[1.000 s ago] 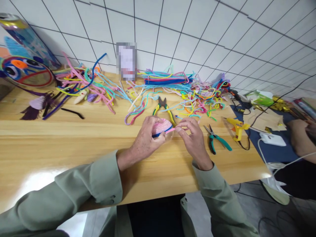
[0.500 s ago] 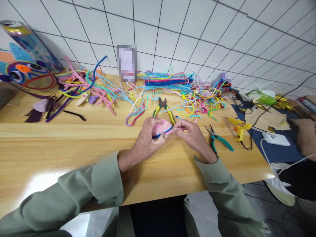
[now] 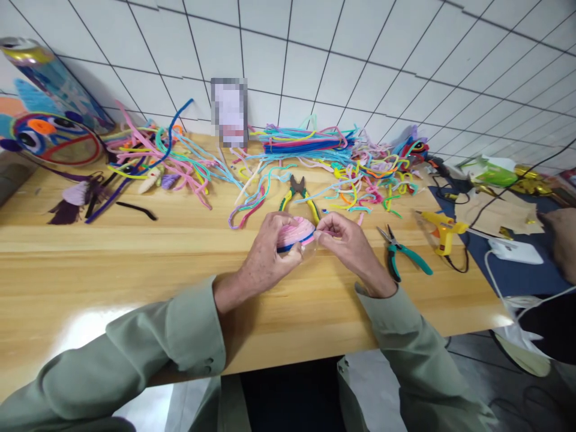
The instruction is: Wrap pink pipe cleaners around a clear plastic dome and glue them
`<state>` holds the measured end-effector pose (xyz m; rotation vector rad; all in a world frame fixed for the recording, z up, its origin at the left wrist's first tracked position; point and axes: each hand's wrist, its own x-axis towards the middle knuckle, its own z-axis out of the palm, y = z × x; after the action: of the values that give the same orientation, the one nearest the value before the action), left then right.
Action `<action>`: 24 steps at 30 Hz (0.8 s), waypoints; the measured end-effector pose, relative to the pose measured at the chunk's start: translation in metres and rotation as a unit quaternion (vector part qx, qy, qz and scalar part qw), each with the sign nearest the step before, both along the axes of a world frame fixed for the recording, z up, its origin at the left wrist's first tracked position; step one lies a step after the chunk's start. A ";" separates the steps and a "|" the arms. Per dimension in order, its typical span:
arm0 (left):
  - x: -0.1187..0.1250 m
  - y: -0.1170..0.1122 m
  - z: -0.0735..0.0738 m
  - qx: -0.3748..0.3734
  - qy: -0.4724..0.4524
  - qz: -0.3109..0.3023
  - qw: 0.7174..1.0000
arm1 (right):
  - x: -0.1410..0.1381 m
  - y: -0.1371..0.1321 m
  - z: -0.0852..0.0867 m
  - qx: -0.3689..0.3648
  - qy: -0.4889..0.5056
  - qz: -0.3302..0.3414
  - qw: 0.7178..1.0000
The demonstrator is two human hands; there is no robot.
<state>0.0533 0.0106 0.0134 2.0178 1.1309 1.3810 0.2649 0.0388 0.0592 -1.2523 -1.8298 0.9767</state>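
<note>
A rounded pink piece (image 3: 300,228) made of rows of fuzzy pipe cleaner, with a blue band along its lower edge, is held above the table. My left hand (image 3: 270,249) grips it from the left, thumb along the near edge. At the piece's right end my right hand (image 3: 344,240) is closed in a pinch on a pink pipe cleaner that runs along the blue band. Most of that strand is hidden by the fingers. Just behind the hands lie cutting pliers (image 3: 297,187) with yellow-green handles, their jaws spread.
Teal-handled needle-nose pliers (image 3: 399,255) and a yellow glue gun (image 3: 443,231) lie to the right. Pipe cleaners (image 3: 310,147) are heaped along the wall. A phone (image 3: 229,114) leans there. At the left stands a decorated face piece (image 3: 58,141); another person's hand (image 3: 562,240) shows far right.
My right hand's pinch has moved slightly in toward the pink piece's right end. The left hand keeps its grip. The view has shifted a little, so the tools at right appear farther right.
</note>
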 end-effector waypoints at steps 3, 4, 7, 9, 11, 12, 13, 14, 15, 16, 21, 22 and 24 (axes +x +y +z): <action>0.000 0.000 0.000 -0.001 0.000 0.003 1.000 | -0.001 -0.001 -0.002 0.018 0.003 0.007 1.000; 0.000 -0.001 0.000 -0.001 0.000 0.003 1.000 | -0.001 -0.001 -0.002 0.025 0.003 0.007 1.000; 0.000 -0.001 0.000 -0.001 -0.003 0.003 1.000 | -0.002 -0.002 -0.005 0.033 0.005 0.013 0.999; 0.001 -0.001 0.000 -0.003 -0.004 -0.001 1.000 | -0.002 -0.002 -0.007 0.027 0.009 0.019 0.999; 0.001 -0.001 0.000 -0.006 -0.009 -0.007 1.000 | -0.002 0.000 -0.009 0.015 0.019 0.022 0.999; 0.001 -0.001 0.000 -0.010 -0.013 -0.011 1.000 | -0.002 0.000 -0.010 0.008 0.025 0.025 0.999; 0.001 0.000 0.000 -0.013 -0.016 -0.014 1.000 | -0.002 0.001 -0.010 -0.001 0.033 0.028 0.999; 0.001 0.000 0.000 -0.015 -0.018 -0.017 1.000 | -0.002 0.002 -0.011 -0.010 0.040 0.033 0.999; 0.001 0.000 0.000 -0.016 -0.018 -0.018 1.000 | -0.001 0.003 -0.011 -0.019 0.046 0.039 0.998; 0.000 0.000 0.000 -0.015 -0.018 -0.019 1.000 | -0.001 0.004 -0.010 -0.028 0.050 0.044 0.997; 0.001 -0.002 0.002 -0.018 -0.019 -0.017 1.000 | -0.002 0.003 -0.009 -0.052 0.051 0.044 0.996; 0.001 -0.002 0.003 -0.019 -0.019 -0.018 0.999 | -0.003 0.003 -0.010 -0.053 0.054 0.042 0.996; 0.000 -0.002 0.004 -0.022 -0.018 -0.025 0.999 | -0.005 0.002 -0.013 -0.059 0.066 0.037 0.995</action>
<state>0.0535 0.0081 0.0176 1.9688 1.0799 1.3500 0.2604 0.0413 0.0460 -1.1665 -1.7481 1.1943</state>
